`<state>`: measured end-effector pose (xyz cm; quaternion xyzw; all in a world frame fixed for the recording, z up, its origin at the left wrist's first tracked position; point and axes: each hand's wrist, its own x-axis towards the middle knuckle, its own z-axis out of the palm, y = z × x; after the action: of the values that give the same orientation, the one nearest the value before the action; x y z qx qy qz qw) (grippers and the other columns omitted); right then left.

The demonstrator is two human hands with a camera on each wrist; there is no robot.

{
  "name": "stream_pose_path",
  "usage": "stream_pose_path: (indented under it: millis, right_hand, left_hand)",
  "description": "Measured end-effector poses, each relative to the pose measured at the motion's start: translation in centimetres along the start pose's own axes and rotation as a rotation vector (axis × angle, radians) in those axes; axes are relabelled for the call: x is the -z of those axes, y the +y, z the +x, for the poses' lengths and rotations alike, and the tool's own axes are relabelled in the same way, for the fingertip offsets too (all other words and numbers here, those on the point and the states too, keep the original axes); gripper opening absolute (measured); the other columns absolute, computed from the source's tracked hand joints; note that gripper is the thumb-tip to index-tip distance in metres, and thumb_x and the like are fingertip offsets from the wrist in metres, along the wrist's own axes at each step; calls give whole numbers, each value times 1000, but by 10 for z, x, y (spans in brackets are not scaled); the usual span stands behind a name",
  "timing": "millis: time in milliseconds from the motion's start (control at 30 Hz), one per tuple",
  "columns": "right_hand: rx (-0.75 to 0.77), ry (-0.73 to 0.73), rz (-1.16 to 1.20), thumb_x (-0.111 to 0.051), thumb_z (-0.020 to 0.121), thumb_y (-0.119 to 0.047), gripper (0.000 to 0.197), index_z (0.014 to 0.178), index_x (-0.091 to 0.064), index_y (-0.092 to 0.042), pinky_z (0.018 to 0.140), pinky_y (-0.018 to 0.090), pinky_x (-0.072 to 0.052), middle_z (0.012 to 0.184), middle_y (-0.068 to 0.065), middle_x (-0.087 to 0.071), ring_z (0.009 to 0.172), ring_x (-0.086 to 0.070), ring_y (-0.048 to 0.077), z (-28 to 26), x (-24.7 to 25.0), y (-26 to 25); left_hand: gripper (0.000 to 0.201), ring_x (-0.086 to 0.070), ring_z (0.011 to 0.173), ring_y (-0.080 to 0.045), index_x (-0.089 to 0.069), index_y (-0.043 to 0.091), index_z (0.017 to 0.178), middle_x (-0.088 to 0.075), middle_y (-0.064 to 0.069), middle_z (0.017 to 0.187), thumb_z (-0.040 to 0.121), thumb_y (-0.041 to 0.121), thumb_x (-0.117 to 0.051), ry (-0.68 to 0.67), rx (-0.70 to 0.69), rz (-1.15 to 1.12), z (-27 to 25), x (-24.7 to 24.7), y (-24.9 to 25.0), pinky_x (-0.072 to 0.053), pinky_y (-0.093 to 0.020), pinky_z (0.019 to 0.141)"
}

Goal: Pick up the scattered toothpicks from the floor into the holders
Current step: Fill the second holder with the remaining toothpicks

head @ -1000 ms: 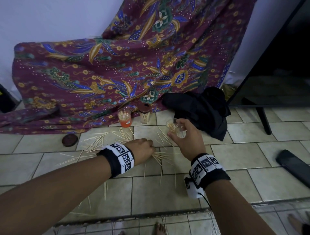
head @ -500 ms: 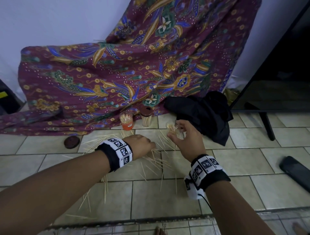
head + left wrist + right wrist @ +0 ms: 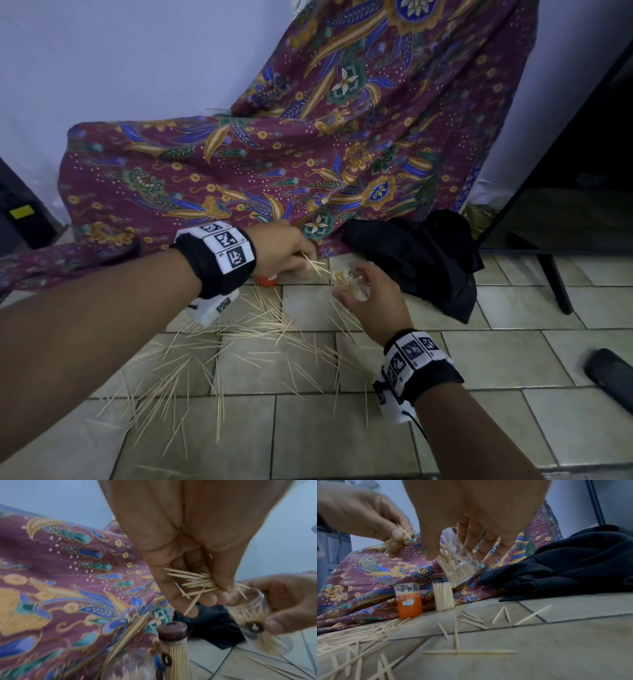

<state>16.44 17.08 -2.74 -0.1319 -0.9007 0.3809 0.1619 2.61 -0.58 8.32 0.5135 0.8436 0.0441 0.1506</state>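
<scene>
My left hand [image 3: 291, 255] is raised off the floor and pinches a bunch of toothpicks [image 3: 200, 583] [image 3: 404, 533] right beside the mouth of a clear holder [image 3: 352, 282]. My right hand [image 3: 371, 298] grips that clear holder [image 3: 457, 563] [image 3: 254, 620], tilted and partly filled with toothpicks. Many loose toothpicks [image 3: 212, 356] [image 3: 359, 635] lie scattered over the tiles. An orange holder [image 3: 409, 601] and a clear full holder with a dark cap [image 3: 443, 595] [image 3: 173, 643] stand by the cloth; in the head view my left wrist hides most of the orange holder [image 3: 267, 281].
A patterned maroon cloth [image 3: 308, 154] drapes down the wall to the floor. A black garment [image 3: 421, 253] lies right of the holders. A dark stand with legs [image 3: 555, 274] is at the right, and a flat black object [image 3: 613, 380] lies on the tiles.
My left hand has lifted from the floor pile with a bunch of toothpicks and moved up to the clear holder's mouth. The right hand keeps holding the holder.
</scene>
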Motion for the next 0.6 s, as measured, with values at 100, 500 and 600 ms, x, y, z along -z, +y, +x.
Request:
stream_pose_path:
  millis: [100, 500, 600]
  right_hand:
    - [35, -12, 5, -79, 78, -35, 44, 115, -59, -22, 88, 29, -47, 106, -13, -60, 97, -55, 7, 4, -7, -8]
    - [81, -30, -37, -78, 77, -41, 44, 115, -58, -30, 83, 33, -50, 106, -14, -60, 97, -55, 5, 18, -19, -21]
    - [82, -30, -32, -77, 77, -41, 46, 116, -57, -26, 84, 34, -50, 109, -9, -63, 98, -57, 9, 20, -20, -24]
  left_hand:
    - [15, -51, 66, -4, -69, 24, 100, -64, 9, 78, 97, 30, -55, -67, -29, 90, 10, 13, 6, -35, -21, 60]
    - [14, -54, 75, -19, -68, 11, 95, -58, 1, 75, 94, 20, -57, -187, 25, 236, 37, 19, 18, -40, -28, 66]
    - [14, -57, 75, -19, -71, 13, 96, -60, 2, 75, 90, 23, -64, -182, 56, 226, 43, 21, 22, -38, -25, 57]
